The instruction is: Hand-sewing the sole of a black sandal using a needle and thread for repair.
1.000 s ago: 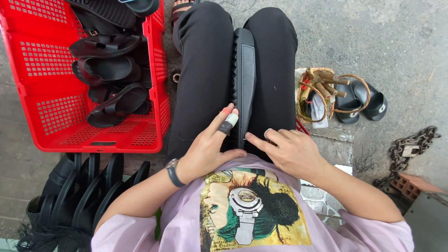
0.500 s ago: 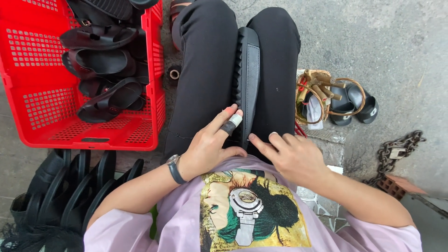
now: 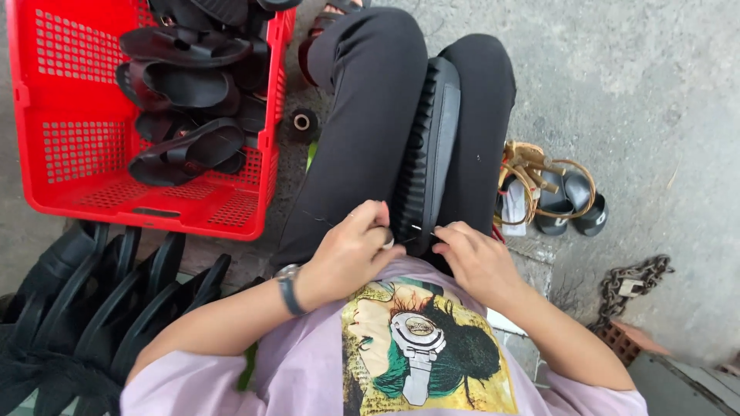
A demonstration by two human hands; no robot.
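A long black ridged shoe sole (image 3: 428,146) stands on edge, clamped between my knees in black trousers. Both hands meet at its near end. My left hand (image 3: 347,254), with a watch on the wrist and tape on one finger, grips the sole's near edge, fingers curled. My right hand (image 3: 476,260) pinches a thin needle (image 3: 424,229) that pokes into that edge. A fine thread (image 3: 320,220) trails left from the hands over my thigh.
A red plastic basket (image 3: 69,146) of black sandals stands at the left. Upright black soles (image 3: 100,300) are stacked at the lower left. A thread spool (image 3: 301,121) lies beside the basket. Sandals with gold straps (image 3: 559,192), a chain (image 3: 636,281) and a brick (image 3: 628,339) lie on the concrete at the right.
Both hands have drawn together at the sole's near end. The left fingers went from pointing along the sole to curled on it, and the right fingers closed into a pinch.
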